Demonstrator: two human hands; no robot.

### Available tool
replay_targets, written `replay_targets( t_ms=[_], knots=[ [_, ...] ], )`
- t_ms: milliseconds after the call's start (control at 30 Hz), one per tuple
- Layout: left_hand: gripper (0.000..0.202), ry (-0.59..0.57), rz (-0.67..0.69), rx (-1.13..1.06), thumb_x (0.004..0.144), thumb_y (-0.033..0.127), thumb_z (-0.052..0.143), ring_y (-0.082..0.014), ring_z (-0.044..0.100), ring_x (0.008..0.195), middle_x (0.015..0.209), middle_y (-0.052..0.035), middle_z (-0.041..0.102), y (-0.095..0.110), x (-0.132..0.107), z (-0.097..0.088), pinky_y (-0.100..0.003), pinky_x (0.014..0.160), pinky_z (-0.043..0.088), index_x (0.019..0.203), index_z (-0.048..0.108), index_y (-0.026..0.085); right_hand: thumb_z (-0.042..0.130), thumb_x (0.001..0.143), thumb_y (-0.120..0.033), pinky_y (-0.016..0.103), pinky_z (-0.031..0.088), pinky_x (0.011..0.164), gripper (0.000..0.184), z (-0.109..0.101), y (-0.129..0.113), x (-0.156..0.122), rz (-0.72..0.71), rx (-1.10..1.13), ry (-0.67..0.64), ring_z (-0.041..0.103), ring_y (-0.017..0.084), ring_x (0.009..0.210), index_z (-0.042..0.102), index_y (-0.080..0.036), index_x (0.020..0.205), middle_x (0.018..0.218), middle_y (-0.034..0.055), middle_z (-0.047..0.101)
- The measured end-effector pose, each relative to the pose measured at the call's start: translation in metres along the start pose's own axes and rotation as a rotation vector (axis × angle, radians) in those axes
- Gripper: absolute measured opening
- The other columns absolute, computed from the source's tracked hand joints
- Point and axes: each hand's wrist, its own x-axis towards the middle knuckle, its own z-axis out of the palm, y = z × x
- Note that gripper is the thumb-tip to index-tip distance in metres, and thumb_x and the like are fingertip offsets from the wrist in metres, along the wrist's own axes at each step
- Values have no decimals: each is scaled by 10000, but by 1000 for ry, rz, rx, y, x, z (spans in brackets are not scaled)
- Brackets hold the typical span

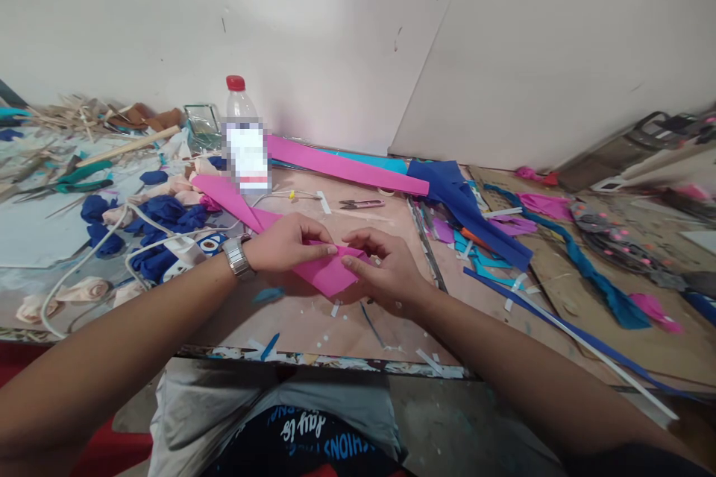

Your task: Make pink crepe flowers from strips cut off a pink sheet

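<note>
Left grip (pixel 291 242): thumb and index together, clamped on the top edge of the pink strip (pixel 327 279). Right grip (pixel 385 268): thumb flat on the same piece, index curled over the edge, so pinched on it too; the other fingers' contact I can't tell. The 2 sets of fingertips sit just beside each other, near the strip's right end.

Key relation: the strip lies mostly to the left of both pinches. Long axis runs from the back left, under the left grip, down to the front right. Left is nearer the long run, right is at the free end. Part is hidden under the left hand, so 1 continuous piece is my read, not proven.

Looks: bright pink, matte, thin, flat-faced, angled corner at the near end, overlap or crease left of the wrist. Paper or cloth, can't tell. Held end is above the counter (pixel 347 332), tail reaches back toward the bottle (pixel 240 103).

Further out: snips (pixel 362 203) behind the hands, a longer pink band (pixel 347 168) near the wall. Left side: white cord (pixel 126 227), crumpled blue pieces (pixel 173 216), green-handled pliers (pixel 83 177). Right side: dark blue strip (pixel 486 220), then teal ribbon (pixel 585 264) on cardboard.
</note>
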Motion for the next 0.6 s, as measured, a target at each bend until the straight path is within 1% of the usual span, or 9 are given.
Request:
replay_targets(
  t_ms=[33, 67, 167, 233, 367, 533, 600],
  knots=[
    [293, 1, -4, -18, 908, 395, 634, -124, 600, 687, 797, -38, 735, -1, 0, 0, -216, 613, 435, 889, 764, 133, 774, 827, -322, 267, 520, 725, 325, 0, 0, 0, -12, 7, 4, 676, 175, 819, 701, -194, 1116, 924, 45, 754],
    [292, 2, -8, -28, 905, 396, 636, -121, 597, 682, 794, -36, 732, -2, 1, -1, -215, 611, 432, 884, 763, 134, 775, 826, -309, 273, 526, 744, 333, -1, 0, 0, -28, -1, 7, 683, 179, 838, 697, -200, 1131, 941, 47, 757],
    [293, 10, -10, -14, 903, 398, 637, -122, 593, 683, 782, -32, 728, -3, 1, -1, -217, 620, 433, 872, 760, 134, 750, 851, -290, 282, 534, 769, 201, -2, 0, 0, -79, -77, 8, 700, 186, 861, 746, -208, 1034, 954, 53, 769],
    [299, 11, 0, 16, 906, 405, 634, -132, 603, 703, 796, -37, 734, -3, 1, 0, -225, 638, 445, 890, 763, 135, 744, 860, -286, 282, 538, 756, 149, -2, -1, 0, -102, -116, 3, 711, 186, 841, 768, -208, 984, 931, 53, 778],
    [303, 4, 13, 30, 909, 411, 632, -148, 635, 756, 857, -45, 752, -2, 0, 3, -230, 669, 464, 952, 765, 142, 742, 858, -268, 283, 544, 732, 134, -2, 0, 1, -131, -149, -7, 716, 181, 798, 778, -205, 971, 895, 50, 784],
    [284, -2, 16, 19, 903, 389, 641, -119, 597, 672, 763, -25, 726, -1, 1, 3, -210, 623, 440, 882, 753, 129, 726, 855, -233, 285, 546, 723, 114, -2, -2, 1, -142, -121, 14, 707, 181, 796, 770, -204, 956, 886, 50, 773],
    [280, 10, 21, 17, 905, 384, 637, -124, 606, 695, 788, -30, 733, -1, 1, 4, -212, 639, 448, 901, 753, 130, 725, 849, -214, 285, 543, 721, 103, -2, -4, 1, -153, -133, 22, 705, 180, 792, 771, -202, 941, 878, 51, 771]
  ],
)
